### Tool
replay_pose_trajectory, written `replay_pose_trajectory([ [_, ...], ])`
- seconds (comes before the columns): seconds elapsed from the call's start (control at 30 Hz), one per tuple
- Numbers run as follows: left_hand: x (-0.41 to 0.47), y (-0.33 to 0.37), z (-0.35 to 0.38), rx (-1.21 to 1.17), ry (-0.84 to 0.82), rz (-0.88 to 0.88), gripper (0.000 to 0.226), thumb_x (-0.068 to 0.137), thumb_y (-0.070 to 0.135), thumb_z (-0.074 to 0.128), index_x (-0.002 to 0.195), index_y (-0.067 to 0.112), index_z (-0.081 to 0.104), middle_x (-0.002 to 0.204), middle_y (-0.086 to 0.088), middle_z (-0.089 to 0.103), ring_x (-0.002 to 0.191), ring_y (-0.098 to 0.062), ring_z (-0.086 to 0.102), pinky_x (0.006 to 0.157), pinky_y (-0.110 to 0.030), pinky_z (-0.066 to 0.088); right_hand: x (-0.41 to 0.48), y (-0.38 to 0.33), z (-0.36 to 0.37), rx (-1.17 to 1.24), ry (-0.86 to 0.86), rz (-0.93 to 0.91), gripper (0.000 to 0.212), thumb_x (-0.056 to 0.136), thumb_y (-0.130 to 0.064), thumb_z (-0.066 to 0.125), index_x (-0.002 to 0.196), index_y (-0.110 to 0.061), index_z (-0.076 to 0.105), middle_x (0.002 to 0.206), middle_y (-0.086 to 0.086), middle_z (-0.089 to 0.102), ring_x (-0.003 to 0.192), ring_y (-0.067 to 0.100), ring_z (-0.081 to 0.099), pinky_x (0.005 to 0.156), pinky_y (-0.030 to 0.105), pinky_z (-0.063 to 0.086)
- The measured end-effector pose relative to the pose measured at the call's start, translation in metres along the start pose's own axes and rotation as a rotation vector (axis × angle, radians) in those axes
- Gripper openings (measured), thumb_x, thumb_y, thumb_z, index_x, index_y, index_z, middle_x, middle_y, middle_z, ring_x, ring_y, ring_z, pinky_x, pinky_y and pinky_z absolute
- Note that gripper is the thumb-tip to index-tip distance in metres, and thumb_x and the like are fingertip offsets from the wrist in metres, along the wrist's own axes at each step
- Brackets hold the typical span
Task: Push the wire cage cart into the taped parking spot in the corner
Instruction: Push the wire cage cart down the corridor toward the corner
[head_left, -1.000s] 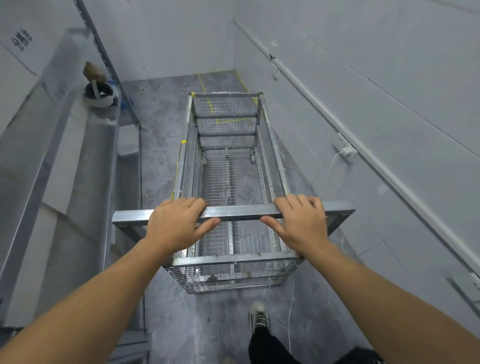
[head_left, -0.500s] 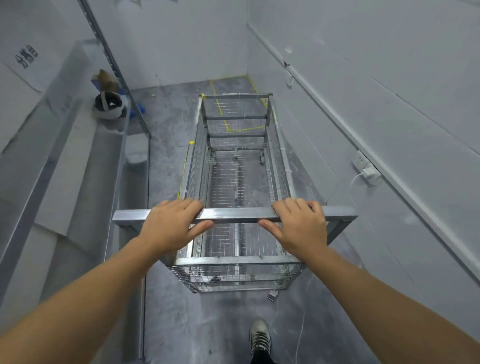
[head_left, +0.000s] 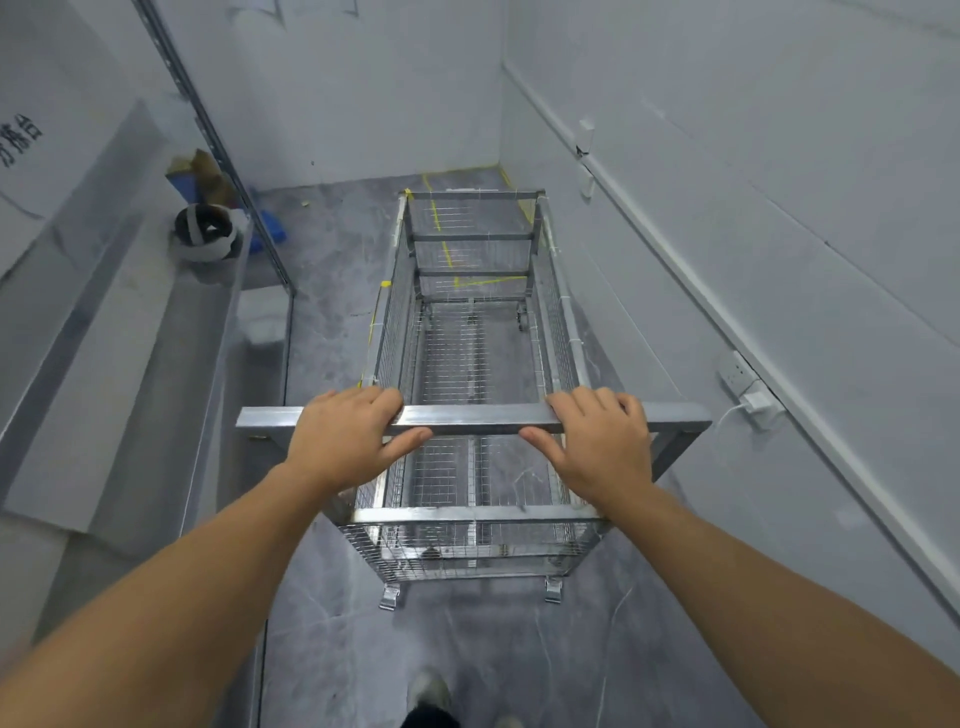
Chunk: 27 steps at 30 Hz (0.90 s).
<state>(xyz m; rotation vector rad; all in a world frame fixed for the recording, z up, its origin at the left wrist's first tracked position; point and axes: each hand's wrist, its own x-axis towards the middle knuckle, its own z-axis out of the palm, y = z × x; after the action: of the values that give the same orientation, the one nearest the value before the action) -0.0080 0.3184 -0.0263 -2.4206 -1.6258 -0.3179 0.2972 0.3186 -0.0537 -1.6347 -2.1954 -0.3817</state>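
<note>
A long metal wire cage cart (head_left: 470, 364) on casters stands in front of me, pointing at the far right corner. Its square steel handle bar (head_left: 478, 418) runs across its near end. My left hand (head_left: 345, 441) grips the bar left of centre, and my right hand (head_left: 602, 441) grips it right of centre, fingers over the top and thumbs underneath. Yellow tape lines (head_left: 445, 248) on the grey floor mark a spot in the corner. The cart's far end stands over part of those lines, seen through the mesh.
A white wall with a rail and a plugged socket (head_left: 748, 387) runs close along the right. A metal bench (head_left: 130, 364) lines the left, with a helmet (head_left: 205, 232), a slanted post (head_left: 228, 156) and blue and cardboard items (head_left: 200, 174) behind it. My shoe (head_left: 428, 691) shows below.
The cart has rolled forward toward the corner with both hands on the bar. The wall socket now lies beside the handle, and the taped lines sit further under the cart's far end.
</note>
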Motion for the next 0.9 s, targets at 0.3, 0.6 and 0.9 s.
replay_pose_trajectory([
  [0.3, 0.105, -0.058, 0.031, 0.012, -0.016, -0.005, 0.05, 0.086, 0.073, 0.036, 0.071, 0.025, 0.041, 0.061, 0.012, 0.047, 0.053, -0.013, 0.04, 0.048, -0.026, 0.027, 0.106, 0.018, 0.056, 0.002, 0.029, 0.012, 0.062, 0.094, -0.073, 0.028, 0.093, -0.021, 0.06, 0.083, -0.002, 0.059, 0.078, 0.023, 0.053, 0.077, 0.037, 0.033],
  [0.6, 0.227, -0.139, 0.07, -0.01, -0.065, 0.023, 0.047, 0.088, 0.073, 0.033, 0.074, 0.028, 0.037, 0.065, 0.011, 0.047, 0.057, -0.014, 0.043, 0.053, -0.03, 0.027, 0.236, 0.032, 0.12, -0.025, -0.017, 0.051, 0.064, 0.093, -0.074, 0.025, 0.098, -0.022, 0.062, 0.087, -0.004, 0.061, 0.08, 0.023, 0.054, 0.078, 0.038, 0.033],
  [0.9, 0.341, -0.208, 0.112, -0.02, -0.088, 0.021, 0.049, 0.089, 0.073, 0.029, 0.074, 0.026, 0.037, 0.067, 0.009, 0.049, 0.06, -0.015, 0.045, 0.061, -0.033, 0.031, 0.356, 0.052, 0.179, -0.019, -0.033, 0.052, 0.057, 0.093, -0.071, 0.032, 0.1, -0.022, 0.06, 0.089, -0.002, 0.061, 0.082, 0.023, 0.054, 0.079, 0.038, 0.032],
])
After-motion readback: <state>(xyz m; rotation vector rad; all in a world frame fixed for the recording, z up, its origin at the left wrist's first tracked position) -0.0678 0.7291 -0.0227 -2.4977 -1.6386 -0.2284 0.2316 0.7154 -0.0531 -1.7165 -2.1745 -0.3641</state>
